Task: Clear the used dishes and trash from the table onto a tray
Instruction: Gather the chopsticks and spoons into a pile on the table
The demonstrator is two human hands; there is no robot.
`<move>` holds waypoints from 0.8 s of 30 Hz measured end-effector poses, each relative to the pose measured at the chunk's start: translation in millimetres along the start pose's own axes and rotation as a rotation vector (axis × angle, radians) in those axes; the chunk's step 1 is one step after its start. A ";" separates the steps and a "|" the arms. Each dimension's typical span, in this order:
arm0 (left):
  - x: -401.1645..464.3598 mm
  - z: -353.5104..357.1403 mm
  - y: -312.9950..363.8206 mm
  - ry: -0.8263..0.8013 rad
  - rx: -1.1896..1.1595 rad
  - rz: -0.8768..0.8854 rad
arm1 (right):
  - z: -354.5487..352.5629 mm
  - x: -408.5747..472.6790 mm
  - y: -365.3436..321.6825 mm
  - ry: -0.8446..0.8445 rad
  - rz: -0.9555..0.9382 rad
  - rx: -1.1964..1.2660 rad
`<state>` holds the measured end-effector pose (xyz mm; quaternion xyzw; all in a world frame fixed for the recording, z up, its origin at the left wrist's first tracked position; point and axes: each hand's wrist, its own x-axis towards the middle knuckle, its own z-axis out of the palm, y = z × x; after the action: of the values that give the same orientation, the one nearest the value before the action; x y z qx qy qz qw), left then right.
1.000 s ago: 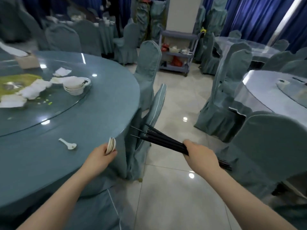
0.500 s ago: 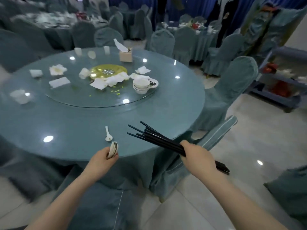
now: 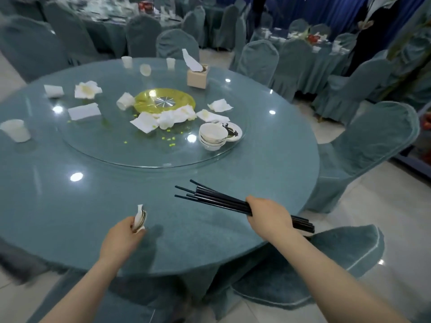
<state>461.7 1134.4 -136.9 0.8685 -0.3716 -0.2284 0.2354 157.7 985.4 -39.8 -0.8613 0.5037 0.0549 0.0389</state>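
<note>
tissue box (image 3: 197,78): far side of turntable | covered chairs (image 3: 368,145): around table | blue curtains (image 3: 326,8): behind

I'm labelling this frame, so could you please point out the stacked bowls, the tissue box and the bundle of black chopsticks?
stacked bowls (image 3: 213,136): head view, side of top bowl.
tissue box (image 3: 197,78): head view, front face.
black chopsticks (image 3: 219,198): head view, mid-shafts ahead of right hand.

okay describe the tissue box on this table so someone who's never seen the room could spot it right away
Start at the big round table with the glass turntable in its middle. Look past the turntable's yellow centre disc toward the far edge: the tissue box stands there. It is the only tan cube, with a white tissue sticking up from its top.
</note>
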 end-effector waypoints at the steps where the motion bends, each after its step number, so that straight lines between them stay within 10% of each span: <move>1: 7.8 5.1 -1.2 -0.012 0.046 -0.027 | 2.4 10.4 4.1 -0.004 -0.003 0.004; 24: 10.3 59.4 61.2 0.000 0.012 -0.305 | 120.6 175.3 71.5 -0.106 -0.194 0.068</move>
<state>401.2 1074.9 -150.4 0.9162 -0.2368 -0.2593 0.1929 173.9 813.9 -183.6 -0.9000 0.4169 0.0790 0.0998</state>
